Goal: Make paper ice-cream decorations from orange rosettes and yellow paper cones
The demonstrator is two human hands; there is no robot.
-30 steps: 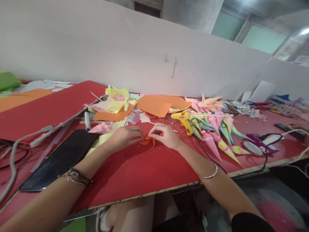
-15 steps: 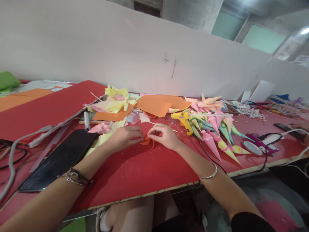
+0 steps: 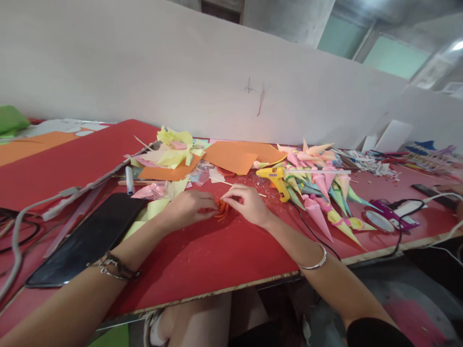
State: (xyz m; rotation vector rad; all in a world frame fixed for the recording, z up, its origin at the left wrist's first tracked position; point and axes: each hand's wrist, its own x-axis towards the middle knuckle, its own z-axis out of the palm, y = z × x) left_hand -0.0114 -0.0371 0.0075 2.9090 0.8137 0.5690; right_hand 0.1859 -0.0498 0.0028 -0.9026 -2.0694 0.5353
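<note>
Taking the curled bundle of thin orange strips, seemingly paper, as the clock's centre, it sits low over the red tabletop, between the fingertips of both hands. The left hand comes in from nine o'clock with its fingers bent at the bundle's edge; whether they grip or only steady it, I cannot tell. The right hand, at three o'clock, brings thumb and forefinger together in a pinch on the strips.

To work these well, the pinch should stay light, since such narrow curls probably crease or tear easily. One side is best kept steady while the other adjusts a single strip, so the loops stay evenly spread.

The yellow plastic glue gun lies at two o'clock, its nozzle pointing back towards the right hand; whether it is hot cannot be seen, so the knuckles had better keep clear. Its thin black cable runs off towards four o'clock near the right forearm, where a careless sweep could snag it.
</note>
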